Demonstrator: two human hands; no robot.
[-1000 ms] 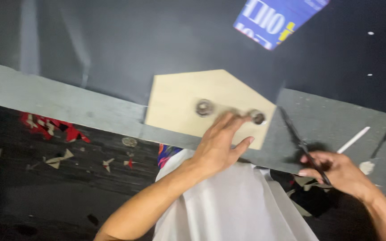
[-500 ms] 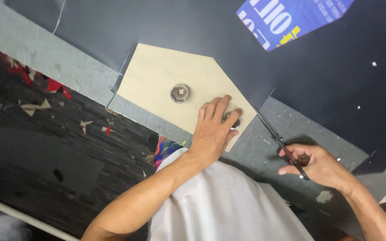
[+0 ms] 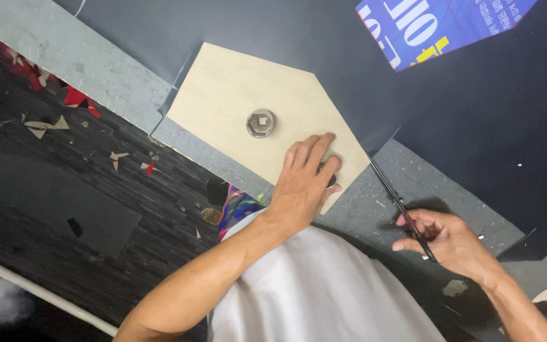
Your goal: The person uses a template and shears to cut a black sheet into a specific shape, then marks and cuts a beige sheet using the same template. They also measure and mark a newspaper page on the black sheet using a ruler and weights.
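A tan cardboard template (image 3: 235, 101) shaped like a pentagon lies on black sheet material (image 3: 299, 44) over a grey table (image 3: 64, 57). A metal socket weight (image 3: 261, 123) rests on its middle. My left hand (image 3: 304, 180) presses flat on the template's near corner, partly covering a second metal weight (image 3: 332, 181). My right hand (image 3: 444, 239) grips black scissors (image 3: 395, 199), whose blades point up along the template's right edge into the black sheet.
A blue printed sheet (image 3: 438, 25) lies at the top right. Paper scraps, red and tan, litter the dark floor (image 3: 64, 190) on the left. A white rod (image 3: 45, 296) lies at the lower left. White cloth (image 3: 311, 291) covers my lap.
The view has shifted, so the template sits higher and more to the left. My left hand stays on the template. My right hand has brought the scissors up to the template's right edge.
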